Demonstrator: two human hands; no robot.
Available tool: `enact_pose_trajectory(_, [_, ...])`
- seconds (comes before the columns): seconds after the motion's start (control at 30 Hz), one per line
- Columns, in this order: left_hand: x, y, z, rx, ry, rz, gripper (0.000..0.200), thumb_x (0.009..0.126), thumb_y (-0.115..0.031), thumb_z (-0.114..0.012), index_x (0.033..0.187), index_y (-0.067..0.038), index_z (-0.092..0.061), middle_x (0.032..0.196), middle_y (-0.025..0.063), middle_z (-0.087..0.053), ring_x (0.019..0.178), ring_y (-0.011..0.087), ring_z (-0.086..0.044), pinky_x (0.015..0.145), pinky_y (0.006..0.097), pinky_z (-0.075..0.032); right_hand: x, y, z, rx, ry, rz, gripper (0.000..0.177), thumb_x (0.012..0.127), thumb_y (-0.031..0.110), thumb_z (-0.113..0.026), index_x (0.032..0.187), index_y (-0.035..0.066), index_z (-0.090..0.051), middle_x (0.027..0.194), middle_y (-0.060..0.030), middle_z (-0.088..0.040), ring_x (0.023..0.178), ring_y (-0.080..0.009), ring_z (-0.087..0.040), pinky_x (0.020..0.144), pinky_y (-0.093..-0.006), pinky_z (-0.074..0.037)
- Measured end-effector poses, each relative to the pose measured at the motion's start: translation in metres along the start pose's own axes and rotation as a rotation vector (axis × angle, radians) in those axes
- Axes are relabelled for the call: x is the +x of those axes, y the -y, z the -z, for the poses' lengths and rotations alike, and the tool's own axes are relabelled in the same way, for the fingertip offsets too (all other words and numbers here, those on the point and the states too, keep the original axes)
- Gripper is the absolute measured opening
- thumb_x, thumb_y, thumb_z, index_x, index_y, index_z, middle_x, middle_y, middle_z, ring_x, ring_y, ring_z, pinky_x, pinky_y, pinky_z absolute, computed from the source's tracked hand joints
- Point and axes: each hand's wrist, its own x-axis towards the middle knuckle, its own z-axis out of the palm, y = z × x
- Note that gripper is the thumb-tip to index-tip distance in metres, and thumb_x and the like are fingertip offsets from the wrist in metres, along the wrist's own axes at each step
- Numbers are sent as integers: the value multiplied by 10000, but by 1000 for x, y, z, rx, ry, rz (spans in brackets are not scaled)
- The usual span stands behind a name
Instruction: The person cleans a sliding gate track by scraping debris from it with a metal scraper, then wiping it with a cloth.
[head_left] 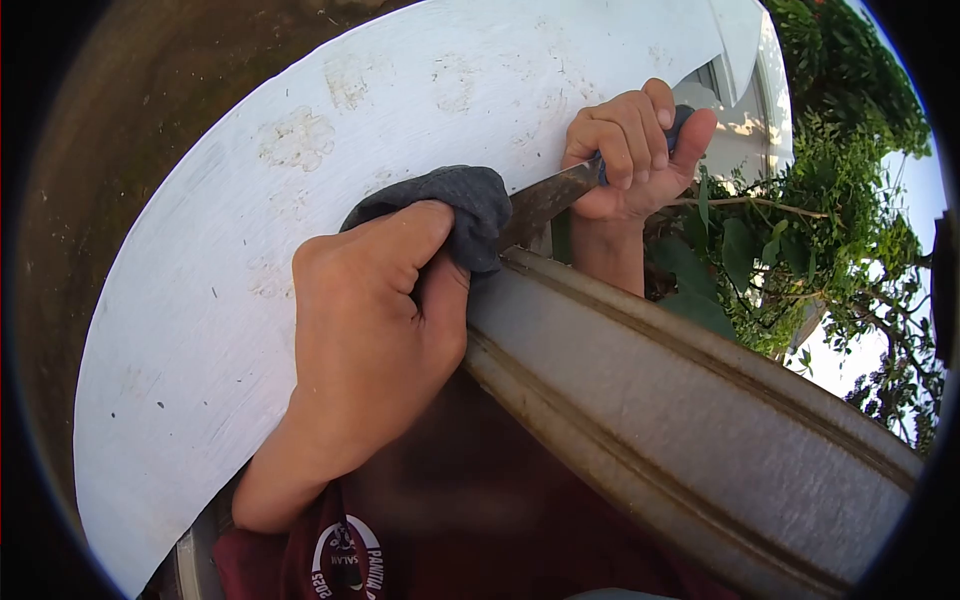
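Observation:
My left hand pinches a dark grey cloth, its back towards the camera. The cloth covers the far end of a knife blade; the blade's tip is hidden. Closed fingers of my right hand wrap round the knife's dark blue handle, with the palm side partly showing. The exposed blade lies between both hands, just above the end of a grey metal beam. My right forearm passes behind that beam.
A large white board with dirty smudges and small specks fills the left and top. Brown ground lies beyond its edge. Leafy branches are at the right. A maroon shirt is at the bottom.

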Motion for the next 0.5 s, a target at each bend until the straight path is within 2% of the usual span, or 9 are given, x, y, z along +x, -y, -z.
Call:
enact_pose_trajectory(0.23, [-1, -2, -3, -146, -58, 12, 100, 722, 94, -583, 705, 16, -524, 625, 195, -518, 544, 373, -532, 499, 352, -421, 3, 2, -10, -26, -22, -34, 350, 914, 313, -654, 776, 61, -455, 516, 13, -430, 381, -78, -348, 350, -224, -333])
enact_pose_trajectory(0.33, [-1, 3, -2, 80, -16, -55, 100, 724, 92, -584, 712, 10, -529, 624, 187, -533, 556, 374, -552, 501, 363, -430, 0, 3, -1, -71, -4, 1, 354, 912, 317, -660, 776, 58, -462, 517, 14, -429, 379, -79, -347, 349, -223, -334])
enact_pose_trajectory(0.4, [0, 0, -3, 96, -30, -54, 100, 721, 91, -586, 718, 6, -533, 620, 183, -537, 562, 376, -563, 502, 375, -433, 0, 5, 3, -68, 75, 20, 352, 909, 312, -667, 776, 56, -466, 518, 14, -429, 378, -80, -345, 346, -222, -331])
enact_pose_trajectory(0.5, [1, -2, -3, 56, 8, -47, 99, 719, 90, -590, 727, 3, -543, 620, 181, -543, 564, 377, -569, 507, 383, -440, -3, 5, -1, -37, -4, 19, 346, 903, 294, -680, 769, 61, -461, 512, 13, -427, 377, -76, -350, 338, -223, -327])
